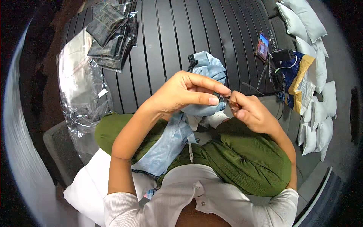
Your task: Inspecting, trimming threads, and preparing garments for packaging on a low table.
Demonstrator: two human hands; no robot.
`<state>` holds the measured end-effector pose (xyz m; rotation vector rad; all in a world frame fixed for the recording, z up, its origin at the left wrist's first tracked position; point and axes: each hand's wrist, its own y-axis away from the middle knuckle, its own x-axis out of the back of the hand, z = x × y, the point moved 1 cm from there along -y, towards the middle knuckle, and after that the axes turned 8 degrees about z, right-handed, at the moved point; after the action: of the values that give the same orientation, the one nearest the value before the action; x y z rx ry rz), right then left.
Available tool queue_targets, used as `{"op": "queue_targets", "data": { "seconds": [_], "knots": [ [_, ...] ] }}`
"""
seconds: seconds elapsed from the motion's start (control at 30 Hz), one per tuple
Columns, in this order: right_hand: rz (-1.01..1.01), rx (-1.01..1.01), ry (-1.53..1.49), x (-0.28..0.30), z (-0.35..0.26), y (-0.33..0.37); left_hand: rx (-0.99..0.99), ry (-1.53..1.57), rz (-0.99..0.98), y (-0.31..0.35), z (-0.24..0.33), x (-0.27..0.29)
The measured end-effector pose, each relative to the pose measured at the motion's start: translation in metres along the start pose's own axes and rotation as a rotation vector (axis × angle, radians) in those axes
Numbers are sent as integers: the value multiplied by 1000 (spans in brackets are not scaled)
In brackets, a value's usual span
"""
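Note:
A light blue cloth piece point(210, 68) with dark-stitched edges is raised over the near side of the dark slatted table point(166, 41). My left hand point(179, 92) pinches its dark edge between thumb and fingers. Right beside that edge, my right hand point(251, 111) is closed with thumb and fingers together; whatever it pinches is too small to make out. More light blue cloth point(164, 147), also dark-edged, drapes across my lap below the left wrist. I cannot tell whether the two parts are one piece.
Flat dark packets in clear plastic point(109, 41) lie at the far left, with clear plastic bags point(73, 72) nearer. To the right are a lit phone point(262, 47), a black box-shaped device point(281, 56) with a white cable, and a blue-and-yellow packet point(298, 83). White stuffed pouches point(317, 109) line the far right.

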<state>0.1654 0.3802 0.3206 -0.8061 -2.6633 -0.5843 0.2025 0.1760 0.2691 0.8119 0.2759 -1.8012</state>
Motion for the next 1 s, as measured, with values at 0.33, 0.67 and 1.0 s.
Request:
{"op": "queue_targets", "data": {
  "seconds": [0.33,0.67,1.0],
  "knots": [
    [19,-49,-186,-9,1,-6,29,-49,-18,-3,-1,-2],
    [59,-127,-322,-13,2,-8,-23,-139,-33,-5,-2,-4],
    [80,-131,-377,-11,4,-8,-29,-126,-41,-6,-4,-3]
  ]
}}
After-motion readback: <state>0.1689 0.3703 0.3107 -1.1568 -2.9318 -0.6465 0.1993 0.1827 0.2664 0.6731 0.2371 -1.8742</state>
